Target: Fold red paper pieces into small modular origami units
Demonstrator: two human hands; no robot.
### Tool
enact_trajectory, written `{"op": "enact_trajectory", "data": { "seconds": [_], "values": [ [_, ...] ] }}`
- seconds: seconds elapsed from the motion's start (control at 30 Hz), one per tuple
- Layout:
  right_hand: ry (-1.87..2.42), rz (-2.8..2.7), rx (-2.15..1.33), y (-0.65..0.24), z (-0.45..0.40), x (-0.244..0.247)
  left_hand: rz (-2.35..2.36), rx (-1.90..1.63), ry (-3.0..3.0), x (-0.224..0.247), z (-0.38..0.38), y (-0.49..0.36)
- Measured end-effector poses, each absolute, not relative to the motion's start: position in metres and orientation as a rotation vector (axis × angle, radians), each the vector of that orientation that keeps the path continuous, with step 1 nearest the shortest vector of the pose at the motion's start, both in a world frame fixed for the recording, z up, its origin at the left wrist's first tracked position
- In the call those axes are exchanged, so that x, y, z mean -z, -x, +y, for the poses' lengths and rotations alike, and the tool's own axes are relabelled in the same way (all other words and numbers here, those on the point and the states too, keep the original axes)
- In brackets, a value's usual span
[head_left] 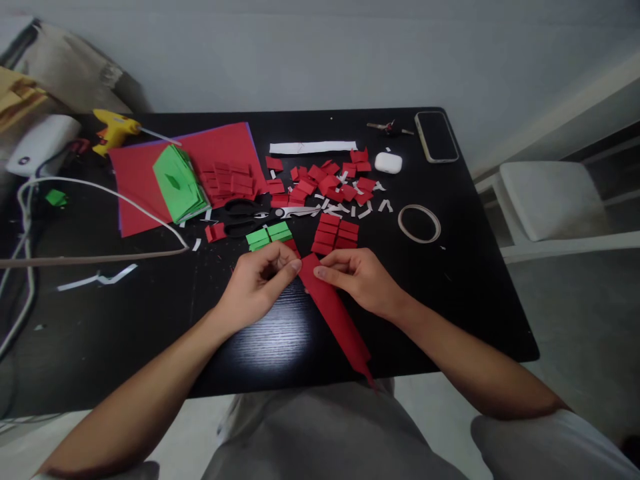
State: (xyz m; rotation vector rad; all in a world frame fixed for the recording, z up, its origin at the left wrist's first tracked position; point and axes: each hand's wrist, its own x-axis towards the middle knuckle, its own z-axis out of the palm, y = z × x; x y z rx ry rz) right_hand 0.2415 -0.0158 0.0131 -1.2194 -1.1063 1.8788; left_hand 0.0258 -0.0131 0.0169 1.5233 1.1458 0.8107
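Note:
A long red paper strip slants from between my hands down toward the table's front edge, its lower tip hanging past the edge. My left hand pinches the strip's upper left side between thumb and fingers. On its other side my right hand grips the strip with the thumb on top. Just beyond the fingers lie folded red paper pieces and folded green paper pieces. Behind these, scissors with black handles rest with their blades pointing right, near white paper scraps.
At the left are red sheets, a green paper stack, a yellow glue gun and a looping white cable. A tape roll, white earbud case and phone lie right. A chair stands beyond the table.

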Motion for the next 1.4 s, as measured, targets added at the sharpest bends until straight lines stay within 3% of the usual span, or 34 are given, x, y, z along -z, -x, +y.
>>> {"op": "enact_trajectory", "data": {
  "seconds": [0.37,1.07,1.4],
  "values": [
    [1.095,-0.939,-2.065,-0.2379,-0.0173,-0.0148,1.174,-0.855,-1.478,-0.0172,-0.0102,-0.0267],
    [1.199,-1.44,-1.772,-0.2352,-0.025,-0.0138,1.152,-0.817,-1.492,-0.0168,-0.0176,-0.0358],
    [1.062,-1.234,-1.97,-0.2354,-0.0253,-0.0113,1.246,-0.871,-1.476,-0.0196,-0.0118,-0.0296]
  ]
}}
